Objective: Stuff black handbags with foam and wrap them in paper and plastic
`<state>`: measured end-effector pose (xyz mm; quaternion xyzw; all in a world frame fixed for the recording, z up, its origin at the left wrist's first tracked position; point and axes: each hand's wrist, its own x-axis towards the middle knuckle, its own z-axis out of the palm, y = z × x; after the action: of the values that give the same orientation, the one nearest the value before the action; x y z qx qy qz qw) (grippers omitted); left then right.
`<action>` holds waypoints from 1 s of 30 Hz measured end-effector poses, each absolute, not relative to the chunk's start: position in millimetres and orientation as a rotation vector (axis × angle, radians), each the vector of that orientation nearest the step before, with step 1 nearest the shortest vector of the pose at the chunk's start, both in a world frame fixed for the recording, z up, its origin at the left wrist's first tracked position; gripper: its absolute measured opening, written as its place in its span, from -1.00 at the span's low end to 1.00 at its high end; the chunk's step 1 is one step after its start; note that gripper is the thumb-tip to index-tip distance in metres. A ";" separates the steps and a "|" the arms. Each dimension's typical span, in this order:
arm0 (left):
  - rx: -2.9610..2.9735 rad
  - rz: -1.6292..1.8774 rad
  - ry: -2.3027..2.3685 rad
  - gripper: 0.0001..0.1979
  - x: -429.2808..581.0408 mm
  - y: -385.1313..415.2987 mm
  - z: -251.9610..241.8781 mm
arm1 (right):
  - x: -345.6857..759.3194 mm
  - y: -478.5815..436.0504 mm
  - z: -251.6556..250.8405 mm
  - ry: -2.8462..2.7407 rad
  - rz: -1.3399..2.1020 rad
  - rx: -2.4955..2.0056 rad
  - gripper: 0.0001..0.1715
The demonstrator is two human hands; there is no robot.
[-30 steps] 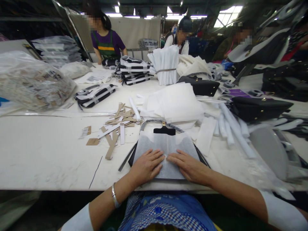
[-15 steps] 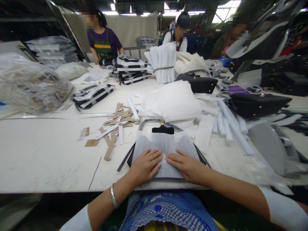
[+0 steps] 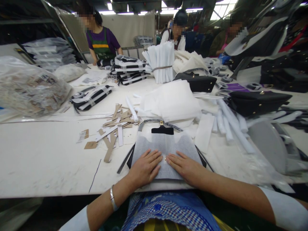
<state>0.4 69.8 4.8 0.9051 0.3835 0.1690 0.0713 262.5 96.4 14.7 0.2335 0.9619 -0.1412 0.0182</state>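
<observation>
The left hand (image 3: pixel 145 168) and right hand (image 3: pixel 186 167) lie flat, fingers slightly spread and clamped on nothing, over a thin white sheet (image 3: pixel 166 143). Beneath them is a black handbag (image 3: pixel 129 161), its wrapped handle (image 3: pixel 143 124) beyond the fingertips. Between the opposing fingertips, a gold stud (image 3: pixel 165 159) shows more plainly than a second ago, suggesting the sheet is settling around it.
</observation>
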 end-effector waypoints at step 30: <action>2.674 0.304 1.178 -0.59 1.9 71.3 16.4 | 273.9 104.6 20.4 3.052 -0.643 0.685 -0.19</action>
<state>1.9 71.3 16.4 0.9055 0.3988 0.1031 0.1017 273.9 104.6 20.4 0.2144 0.9554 -0.2014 -0.0258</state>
